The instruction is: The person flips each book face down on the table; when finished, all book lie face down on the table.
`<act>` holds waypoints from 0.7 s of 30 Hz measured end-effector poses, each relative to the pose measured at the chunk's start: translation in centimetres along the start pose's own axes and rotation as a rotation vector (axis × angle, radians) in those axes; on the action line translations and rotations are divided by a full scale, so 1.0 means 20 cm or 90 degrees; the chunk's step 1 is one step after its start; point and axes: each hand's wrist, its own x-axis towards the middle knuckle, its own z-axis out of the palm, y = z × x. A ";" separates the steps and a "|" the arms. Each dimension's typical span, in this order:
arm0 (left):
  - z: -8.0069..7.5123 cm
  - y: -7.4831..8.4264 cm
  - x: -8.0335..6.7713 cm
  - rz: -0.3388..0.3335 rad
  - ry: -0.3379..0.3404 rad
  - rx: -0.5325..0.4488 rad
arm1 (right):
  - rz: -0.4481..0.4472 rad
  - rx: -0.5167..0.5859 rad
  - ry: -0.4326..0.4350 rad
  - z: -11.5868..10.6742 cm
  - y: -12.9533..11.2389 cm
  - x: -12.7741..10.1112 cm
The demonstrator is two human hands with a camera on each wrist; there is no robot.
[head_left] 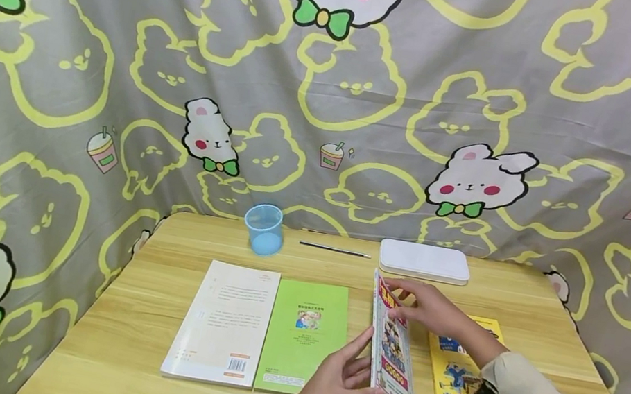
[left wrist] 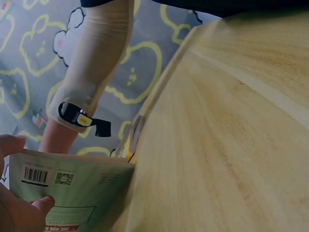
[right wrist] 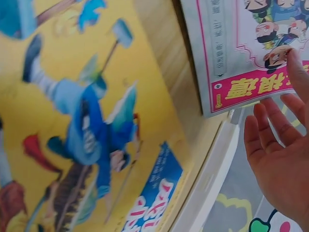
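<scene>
A comic book [head_left: 393, 359] with a colourful cover stands on edge on the wooden table [head_left: 156, 310], tilted slightly, between both hands. My left hand [head_left: 344, 375] lies with straight fingers against its back cover, thumb at the near lower edge. The left wrist view shows that back cover [left wrist: 82, 188] with a barcode, and my left hand [left wrist: 19, 212] touching it. My right hand [head_left: 423, 304] touches the far top of the front cover with straight fingers. In the right wrist view, the right hand [right wrist: 280, 154] is spread, one fingertip on the cover [right wrist: 241, 53].
A yellow book [head_left: 450, 383] [right wrist: 82, 121] lies flat under my right forearm. Left of the comic lie a white book [head_left: 224, 322] and a green book [head_left: 303, 336]. Along the back stand a blue cup [head_left: 264, 229], a pen [head_left: 334, 250] and a white box [head_left: 424, 261]. Patterned cloth surrounds the table.
</scene>
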 end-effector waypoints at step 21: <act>0.00 0.05 0.00 0.027 0.018 0.078 | 0.022 0.162 -0.011 -0.04 -0.13 0.05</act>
